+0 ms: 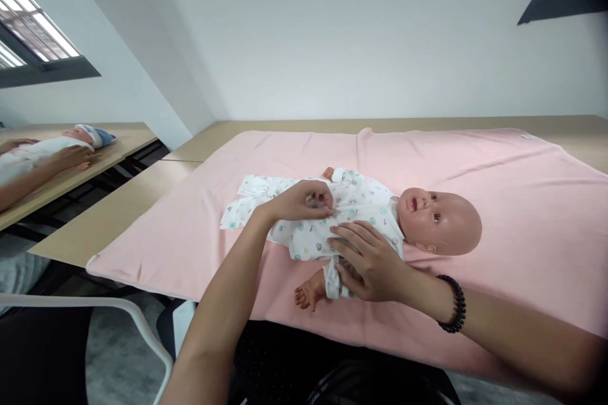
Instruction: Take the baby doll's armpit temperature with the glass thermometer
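A bald baby doll (441,221) lies on its back on a pink blanket (166,234), its head to the right. It wears a white printed shirt (313,242) and matching pants (242,209). Over the doll's middle is my left hand (304,199), its fingers curled and the thumb tip close to the fingertips; anything pinched there is too small to make out. My right hand (373,262) rests with fingers stretched across the doll's chest and near arm, its thumb by the sleeve cuff (332,278). The doll's near hand (308,293) sticks out of that cuff.
The blanket covers most of a wooden table (190,150) against a white wall. At a second table (130,133) on the left, another person's hand (76,157) touches a doll in a blue cap (101,137). A white-framed chair (137,316) stands at lower left.
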### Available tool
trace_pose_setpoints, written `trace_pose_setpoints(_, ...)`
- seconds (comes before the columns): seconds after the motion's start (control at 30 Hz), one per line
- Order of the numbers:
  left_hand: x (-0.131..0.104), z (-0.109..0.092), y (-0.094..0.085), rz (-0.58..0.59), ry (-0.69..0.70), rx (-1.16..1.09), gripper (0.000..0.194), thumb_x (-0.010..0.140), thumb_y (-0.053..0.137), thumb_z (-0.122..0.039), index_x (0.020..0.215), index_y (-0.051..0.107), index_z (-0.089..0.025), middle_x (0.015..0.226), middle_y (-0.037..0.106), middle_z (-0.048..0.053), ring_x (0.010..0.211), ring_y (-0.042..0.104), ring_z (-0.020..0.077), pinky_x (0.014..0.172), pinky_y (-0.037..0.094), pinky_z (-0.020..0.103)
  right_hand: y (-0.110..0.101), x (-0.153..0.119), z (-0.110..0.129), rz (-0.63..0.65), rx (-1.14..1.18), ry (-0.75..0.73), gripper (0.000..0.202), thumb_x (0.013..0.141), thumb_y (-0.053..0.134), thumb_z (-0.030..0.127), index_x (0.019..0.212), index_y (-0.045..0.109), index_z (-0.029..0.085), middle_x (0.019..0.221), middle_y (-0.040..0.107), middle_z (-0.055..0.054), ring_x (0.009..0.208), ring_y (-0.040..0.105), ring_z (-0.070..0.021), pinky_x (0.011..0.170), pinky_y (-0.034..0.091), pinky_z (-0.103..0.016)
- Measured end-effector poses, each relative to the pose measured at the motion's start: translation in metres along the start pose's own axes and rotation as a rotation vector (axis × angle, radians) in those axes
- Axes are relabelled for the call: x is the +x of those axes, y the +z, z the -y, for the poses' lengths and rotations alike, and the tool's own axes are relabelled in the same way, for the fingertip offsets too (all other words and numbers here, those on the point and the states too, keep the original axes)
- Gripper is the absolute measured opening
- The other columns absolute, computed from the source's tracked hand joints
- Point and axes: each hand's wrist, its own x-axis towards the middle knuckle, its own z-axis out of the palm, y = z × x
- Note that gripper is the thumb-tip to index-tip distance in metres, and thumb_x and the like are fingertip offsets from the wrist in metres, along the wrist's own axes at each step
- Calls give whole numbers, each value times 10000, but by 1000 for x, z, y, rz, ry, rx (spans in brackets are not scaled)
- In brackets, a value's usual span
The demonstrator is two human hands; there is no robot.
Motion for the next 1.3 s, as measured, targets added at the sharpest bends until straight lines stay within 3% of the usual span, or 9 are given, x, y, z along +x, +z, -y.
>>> trace_pose_setpoints(0.13,9,-11,16,-83,113,143,138,893,655,-308,995,667,-217,978,670,40,974,593,170,950,470,372,2,-3,3,-93,-82,61,401,881,614,288,1222,654,81,1315,570,-206,1274,473,-371,1109,386,-582)
trace_pose_setpoints(0.37,22,-4,37,-158,94,286,190,907,642,-392,937,676,-207,905,676,34,909,597,173,941,457,366,3,-1,3,-72,-95,97,399,877,607,288,1214,658,81,1244,568,-191,1210,488,-366,1094,411,-572)
trace_pose_setpoints(0.53,21,-2,38,-173,42,302,179,890,650,-392,917,679,-217,992,645,56,1040,568,209,1041,408,405,2,-1,4,-35,-79,102,400,880,598,274,1231,649,89,1238,578,-178,1224,476,-367,1139,356,-599)
trace_pose_setpoints(0.67,20,-1,39,-159,18,250,148,873,654,-355,913,636,-214,996,610,51,1037,548,207,1026,416,408,1,-1,4,-28,-93,95,382,889,593,281,1215,654,92,1199,601,-173,1188,499,-356,1142,324,-627)
trace_pose_setpoints(0.8,21,0,39,-156,35,235,170,900,623,-372,906,600,-204,939,588,40,971,533,191,967,434,388,2,-1,3,-22,-82,87,389,884,592,273,1217,654,82,1220,591,-188,1209,488,-361,1117,376,-583)
trace_pose_setpoints(1.0,20,1,39,-177,43,178,224,925,596,-421,925,610,-198,962,597,56,993,517,198,935,450,375,3,1,3,-14,-138,51,366,893,573,272,1180,665,65,1169,619,-209,1109,524,-373,956,473,-566)
trace_pose_setpoints(1.17,19,5,39,-236,43,165,210,946,562,-375,860,630,-197,919,618,44,971,539,187,1015,415,411,4,0,5,-20,-123,46,368,908,556,264,1191,659,54,1165,627,-212,1049,537,-353,899,489,-548)
trace_pose_setpoints(1.3,18,5,38,-206,57,167,234,919,607,-421,874,678,-202,940,636,55,991,545,200,993,427,400,5,-1,4,-30,-118,41,360,908,555,256,1187,661,55,1162,630,-214,1049,542,-358,894,481,-550)
